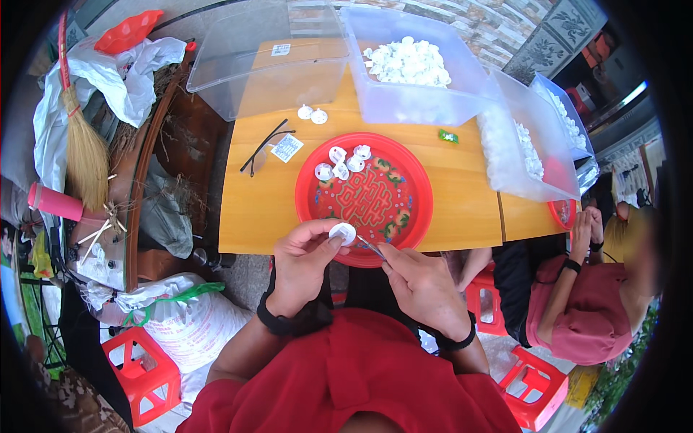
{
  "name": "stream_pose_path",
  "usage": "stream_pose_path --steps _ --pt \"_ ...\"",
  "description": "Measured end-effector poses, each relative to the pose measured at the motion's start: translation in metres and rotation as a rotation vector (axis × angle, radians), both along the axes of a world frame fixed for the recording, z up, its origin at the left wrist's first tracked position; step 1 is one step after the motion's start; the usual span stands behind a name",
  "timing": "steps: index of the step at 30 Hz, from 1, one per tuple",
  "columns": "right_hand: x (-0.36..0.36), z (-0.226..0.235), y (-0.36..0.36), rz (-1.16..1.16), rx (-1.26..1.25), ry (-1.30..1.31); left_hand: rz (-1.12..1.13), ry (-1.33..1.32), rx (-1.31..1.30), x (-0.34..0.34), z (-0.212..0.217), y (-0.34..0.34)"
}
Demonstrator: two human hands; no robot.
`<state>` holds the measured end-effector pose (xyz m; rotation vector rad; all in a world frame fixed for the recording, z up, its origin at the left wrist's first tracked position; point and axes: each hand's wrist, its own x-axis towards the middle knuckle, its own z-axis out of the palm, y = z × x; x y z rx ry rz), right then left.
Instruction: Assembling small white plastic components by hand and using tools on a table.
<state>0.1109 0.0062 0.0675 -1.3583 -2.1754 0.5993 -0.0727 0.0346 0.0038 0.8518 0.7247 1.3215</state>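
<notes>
My left hand (307,256) pinches a small round white plastic piece (342,234) between thumb and fingers, over the near rim of a red tray. In my right hand (426,287) is a thin metal tool (371,246), perhaps tweezers, its tip close to the white piece's right edge; whether they touch I cannot tell. The round red tray (426,216) has a printed pattern on its floor. Several similar white pieces (341,171) lie at its far left, some showing small dark spots.
Behind the tray stand clear plastic bins (404,108), some full of white pieces (408,63). Left of the tray lie glasses (263,146), a printed label (287,148) and two loose white pieces (312,114). A green packet (447,136) lies right. A co-worker (585,303) sits at the right.
</notes>
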Motion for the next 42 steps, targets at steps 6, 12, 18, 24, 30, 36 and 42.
stream_pose_path --steps 6,12,18,24,30,36,42 --pt "-0.008 0.003 -0.004 -0.033 0.034 -0.025 0.019 -0.052 -0.007 -0.001 0.001 -0.001" --pt "-0.008 0.005 -0.003 -0.027 0.006 -0.072 0.007 -0.056 0.003 0.002 0.001 -0.003" --pt "-0.007 0.002 -0.001 -0.008 0.004 -0.104 0.002 -0.035 0.003 0.005 0.002 -0.003" --pt "-0.009 0.004 -0.001 0.023 0.099 -0.244 0.018 -0.012 -0.011 0.006 0.0 -0.004" --pt "-0.019 0.012 -0.001 0.075 0.151 -0.453 0.06 0.208 0.12 0.009 -0.003 -0.006" --pt "-0.025 0.017 0.011 0.18 0.156 -0.55 0.118 0.367 0.206 0.01 -0.011 -0.005" --pt "-0.022 0.006 0.017 0.123 0.062 -0.465 0.017 0.167 0.037 0.001 -0.018 -0.001"
